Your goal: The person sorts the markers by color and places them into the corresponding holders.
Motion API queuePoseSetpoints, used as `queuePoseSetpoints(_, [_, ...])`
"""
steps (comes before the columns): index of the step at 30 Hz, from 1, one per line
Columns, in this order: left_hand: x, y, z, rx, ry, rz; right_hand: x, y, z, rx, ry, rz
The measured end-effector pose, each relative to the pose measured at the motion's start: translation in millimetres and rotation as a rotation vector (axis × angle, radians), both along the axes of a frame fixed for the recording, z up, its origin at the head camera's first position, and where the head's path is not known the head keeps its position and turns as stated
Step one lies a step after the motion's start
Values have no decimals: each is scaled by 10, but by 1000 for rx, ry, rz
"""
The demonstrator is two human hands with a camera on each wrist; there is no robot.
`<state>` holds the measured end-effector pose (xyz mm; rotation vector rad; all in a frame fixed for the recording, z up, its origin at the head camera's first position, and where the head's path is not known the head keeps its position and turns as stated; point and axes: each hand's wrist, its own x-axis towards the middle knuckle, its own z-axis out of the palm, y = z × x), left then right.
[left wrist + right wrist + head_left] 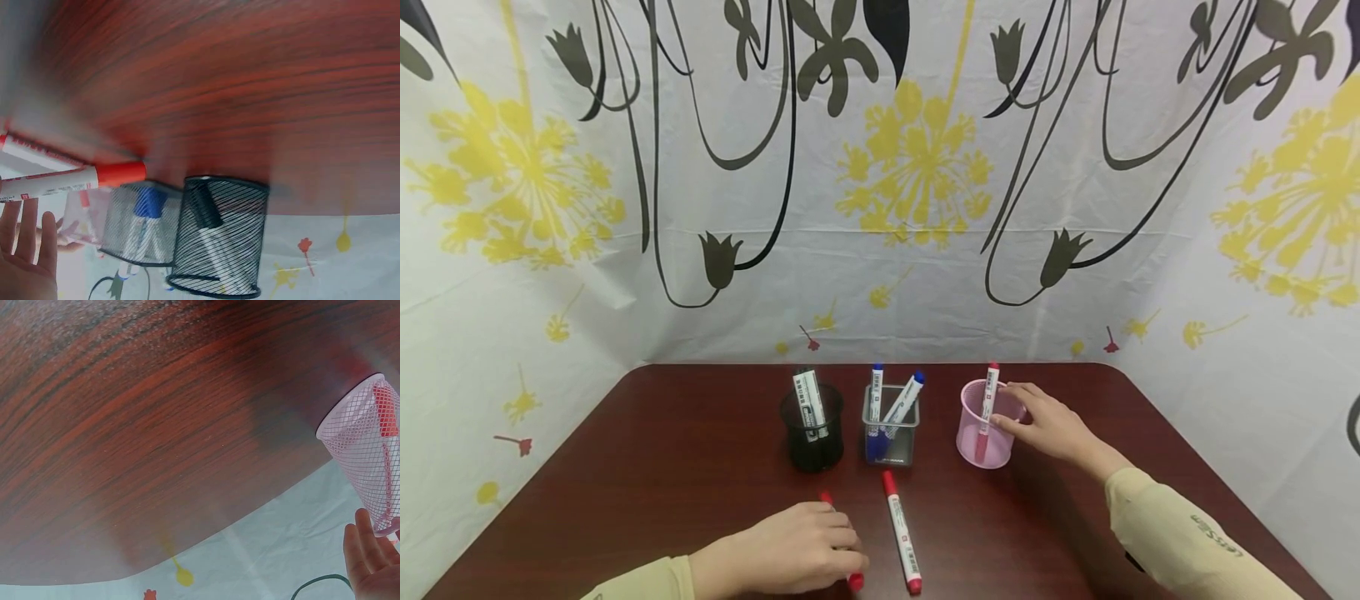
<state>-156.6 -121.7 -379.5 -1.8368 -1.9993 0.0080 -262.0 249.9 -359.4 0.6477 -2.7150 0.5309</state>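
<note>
In the head view my left hand (797, 546) grips a red marker (856, 582) low over the table, covering its middle. The left wrist view shows my fingers against that marker's white barrel; the thumb is hidden. A second red marker (902, 533) lies on the table just right of this hand. My right hand (1048, 425) holds the rim of a pink mesh pen holder (972, 433), thumb on the near side and fingers behind. Inside that holder stands another red marker (989, 392), leaning slightly. In the right wrist view, fingertips touch the pink holder's rim (387, 530).
A black mesh pen holder (815, 454) with black markers (808, 400) stands at the back, left of centre. Beside it is a grey square mesh holder (901, 454) with two blue markers (902, 400). A patterned cloth (880, 283) hangs behind the dark red-brown table (700, 467).
</note>
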Motion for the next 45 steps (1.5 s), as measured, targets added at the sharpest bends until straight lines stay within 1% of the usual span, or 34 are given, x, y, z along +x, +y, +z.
queuePoseSetpoints(2, [9, 36, 50, 42, -63, -15, 3, 1, -1, 1, 2, 0])
queuePoseSetpoints(5, [25, 104, 124, 86, -126, -33, 9, 1, -2, -1, 8, 5])
queuePoseSetpoints(6, [30, 127, 144, 93, -150, -39, 12, -1, -1, -2, 10, 6])
queuePoseSetpoints(8, [43, 177, 178, 103, -226, -44, 15, -2, 1, -5, 10, 6])
queuePoseSetpoints(12, [59, 263, 235, 123, -332, -75, 22, -5, 12, -5, 9, 7])
queuePoseSetpoints(14, [64, 304, 269, 134, -352, -89, 23, -3, 14, -2, 10, 11])
queuePoseSetpoints(16, [70, 341, 294, 149, -396, -82, 20, -4, 12, -1, 9, 12])
queuePoseSetpoints(19, [76, 395, 332, 179, -490, -71, 14, -4, 9, -3, 6, 12])
queuePoseSetpoints(21, [74, 429, 355, 200, -545, -76, 11, -6, 9, -7, 4, 9])
queuePoseSetpoints(24, [64, 486, 403, 224, -578, -94, 7, -4, 9, -6, 5, 6])
queuePoseSetpoints(29, [36, 585, 462, 273, -711, -96, 1, 3, -4, -1, 5, -1])
queuePoseSetpoints(31, [17, 626, 483, 303, -752, -95, 0, 5, -8, 0, 5, 1])
queuePoseSetpoints(33, [-17, 667, 502, 325, -763, -85, 0, 5, -7, 1, 7, 3])
queuePoseSetpoints(37, [-96, 735, 540, 361, -844, -42, 1, 4, -3, -1, 8, 3])
queuePoseSetpoints(38, [-125, 749, 544, 368, -844, -26, 2, 4, -3, -2, 7, 2])
queuePoseSetpoints(39, [-147, 761, 556, 377, -863, -15, 2, 3, -4, -3, 6, 1])
queuePoseSetpoints(42, [-229, 795, 591, 396, -868, 23, 2, 0, -4, -7, 3, 1])
queuePoseSetpoints(44, [-284, 823, 619, 400, -851, 46, 1, 1, -5, -8, 2, 1])
queuePoseSetpoints(45, [-308, 840, 638, 403, -856, 50, 1, 2, -3, -9, 3, 2])
